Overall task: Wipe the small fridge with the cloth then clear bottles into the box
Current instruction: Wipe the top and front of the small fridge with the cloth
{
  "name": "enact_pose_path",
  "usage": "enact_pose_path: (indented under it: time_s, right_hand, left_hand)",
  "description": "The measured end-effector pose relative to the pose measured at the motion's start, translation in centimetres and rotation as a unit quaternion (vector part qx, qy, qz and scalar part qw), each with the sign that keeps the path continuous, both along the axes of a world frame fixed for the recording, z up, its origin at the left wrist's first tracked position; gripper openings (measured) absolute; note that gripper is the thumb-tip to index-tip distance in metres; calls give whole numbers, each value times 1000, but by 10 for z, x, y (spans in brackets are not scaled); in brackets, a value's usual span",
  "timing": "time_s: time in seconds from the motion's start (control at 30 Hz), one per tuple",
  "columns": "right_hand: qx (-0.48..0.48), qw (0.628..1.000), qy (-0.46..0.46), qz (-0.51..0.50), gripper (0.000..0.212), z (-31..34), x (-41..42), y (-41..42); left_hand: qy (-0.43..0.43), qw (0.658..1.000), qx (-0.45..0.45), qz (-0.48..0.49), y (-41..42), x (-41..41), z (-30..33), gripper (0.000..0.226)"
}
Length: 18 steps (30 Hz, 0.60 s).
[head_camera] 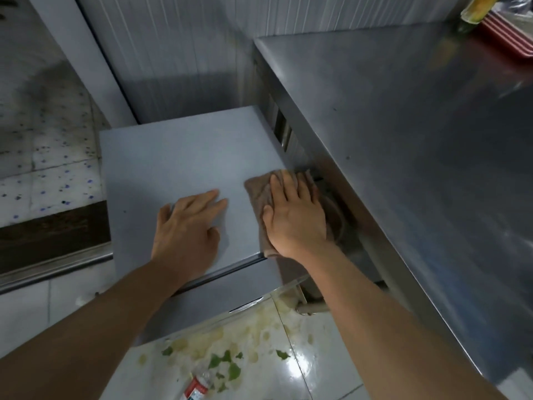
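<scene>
1. Here, in the head view, the right hand (294, 215) lies flat with straight fingers on the brown cloth (259, 189), pressing it to the small fridge (178, 157) top at its right edge, beside the steel worktop (403, 125).
2. The left hand (187, 226) rests released, fingers straight, on the fridge top near the front, bracing.
3. Judged: wiping is under way; keep the palm flat and sweep in overlapping passes toward the uncovered left and rear.
4. A bottle (197, 385) lies on the littered floor (302, 356); no box is visible.
</scene>
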State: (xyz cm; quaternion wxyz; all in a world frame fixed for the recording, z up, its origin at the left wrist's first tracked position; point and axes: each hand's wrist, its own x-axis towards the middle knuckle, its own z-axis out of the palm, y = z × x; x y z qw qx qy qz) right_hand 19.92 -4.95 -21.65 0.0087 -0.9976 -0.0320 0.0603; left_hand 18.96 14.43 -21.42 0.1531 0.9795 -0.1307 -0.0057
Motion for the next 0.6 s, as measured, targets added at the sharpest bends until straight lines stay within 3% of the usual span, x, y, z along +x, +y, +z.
enact_pose_path:
  time_s: [0.13, 0.33, 0.6]
  right_hand:
    - [15, 999, 45, -8, 65, 1, 29, 7]
    - [-12, 1000, 9, 19, 64, 3, -29, -4]
    - [28, 998, 48, -18, 66, 0, 22, 4]
  left_hand:
    - [16, 1000, 23, -8, 1, 3, 3, 58]
    - [21, 998, 34, -43, 17, 25, 10, 56]
    - [28, 996, 62, 50, 56, 129, -4, 51]
